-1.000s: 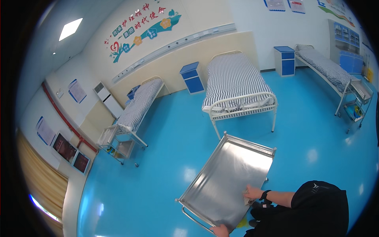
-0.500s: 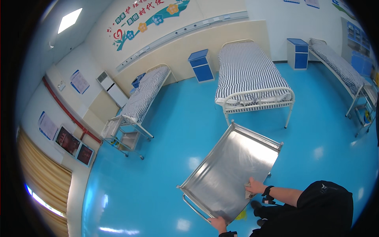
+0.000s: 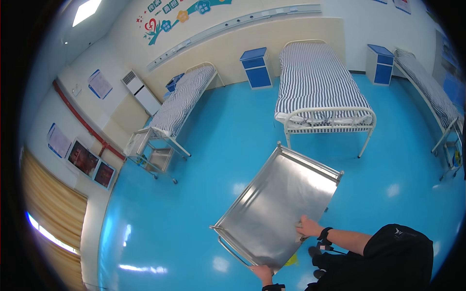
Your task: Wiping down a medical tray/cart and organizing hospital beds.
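A stainless steel trolley [image 3: 264, 203] with a bare, shiny top and low side rails stands before me, turned at an angle. My left hand [image 3: 262, 274] is closed around the near end of its push handle [image 3: 234, 251], at the lower corner. On the right side of the top, my right hand [image 3: 309, 227] presses a crumpled beige cloth [image 3: 299, 235] against the metal near the edge. Part of the cloth is hidden under the fingers. Something yellow [image 3: 292, 260] shows below the trolley's near edge, mostly covered.
Beyond the trolley is a bed [image 3: 323, 80] with striped bedding. Another bed [image 3: 184, 99] is at the left, with a two-tier trolley [image 3: 141, 143] at its foot; a third bed [image 3: 427, 87] is far right. Blue-and-white bedside cabinets [image 3: 256, 68] line the wall. Blue floor [image 3: 194, 208] surrounds the trolley.
The trolley and both hands have shifted slightly left in view, while the beds appear farther right and higher. My right hand stays on the cloth, and my left hand keeps its grip.
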A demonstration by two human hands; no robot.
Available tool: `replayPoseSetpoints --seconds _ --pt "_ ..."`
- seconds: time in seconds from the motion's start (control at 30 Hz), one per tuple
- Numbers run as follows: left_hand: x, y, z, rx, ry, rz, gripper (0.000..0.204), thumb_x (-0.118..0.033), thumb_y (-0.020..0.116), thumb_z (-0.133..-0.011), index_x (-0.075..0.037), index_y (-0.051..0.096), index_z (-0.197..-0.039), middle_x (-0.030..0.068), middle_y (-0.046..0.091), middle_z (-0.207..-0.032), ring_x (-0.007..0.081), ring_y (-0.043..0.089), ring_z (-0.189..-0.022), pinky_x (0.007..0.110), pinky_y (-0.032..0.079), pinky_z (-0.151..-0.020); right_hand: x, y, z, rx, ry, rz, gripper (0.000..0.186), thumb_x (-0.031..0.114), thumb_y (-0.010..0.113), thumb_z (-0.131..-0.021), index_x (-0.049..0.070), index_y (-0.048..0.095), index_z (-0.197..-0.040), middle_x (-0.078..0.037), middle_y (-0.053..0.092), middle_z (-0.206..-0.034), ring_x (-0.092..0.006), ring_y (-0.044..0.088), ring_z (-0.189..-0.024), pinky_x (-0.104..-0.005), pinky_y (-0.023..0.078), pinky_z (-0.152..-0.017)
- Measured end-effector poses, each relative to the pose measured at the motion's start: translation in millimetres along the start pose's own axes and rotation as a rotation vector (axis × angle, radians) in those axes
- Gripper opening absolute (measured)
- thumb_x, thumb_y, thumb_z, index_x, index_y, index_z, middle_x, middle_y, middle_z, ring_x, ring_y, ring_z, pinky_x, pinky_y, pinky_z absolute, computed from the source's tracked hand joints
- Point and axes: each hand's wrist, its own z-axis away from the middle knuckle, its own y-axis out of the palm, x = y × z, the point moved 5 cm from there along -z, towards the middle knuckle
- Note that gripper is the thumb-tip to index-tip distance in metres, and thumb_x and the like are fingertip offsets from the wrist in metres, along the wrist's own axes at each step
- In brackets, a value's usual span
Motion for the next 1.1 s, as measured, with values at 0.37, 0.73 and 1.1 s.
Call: replayPoseSetpoints --seconds 0.37,0.73,1.1 --pt "18 -7 32 0.033 -0.188 0.334 0.057 0.0 0.054 -0.069 0.012 0.025 -0.116 0.0286 0.055 -0.085 0.0418 0.055 -0.084 0.043 0.044 -0.073 67 89 70 0.341 -0.361 0.269 0.045 0.03 0.057 -0.075 0.007 0.038 -0.109 -0.025 0.053 -0.088 -0.0409 0.055 -0.081 -0.0465 0.047 -0.065" --pt "6 -9 85 0.044 -0.302 0.278 0.035 0.001 0.048 -0.074 0.005 0.031 -0.104 0.0299 0.055 -0.082 0.0462 0.053 -0.082 0.05 0.041 -0.07 111 154 68 0.554 -0.626 0.311 0.048 0.024 0.06 -0.074 0.008 0.037 -0.112 -0.023 0.051 -0.093 -0.0408 0.056 -0.077 -0.0459 0.047 -0.064" --pt "29 -1 88 0.106 -0.324 0.291 0.039 -0.001 0.05 -0.071 0.007 0.03 -0.104 0.0291 0.056 -0.079 0.0452 0.054 -0.079 0.049 0.043 -0.069 86 115 19 0.305 -0.338 0.156 0.049 0.03 0.059 -0.077 0.004 0.036 -0.111 -0.025 0.051 -0.105 -0.0417 0.052 -0.093 -0.0446 0.044 -0.077"
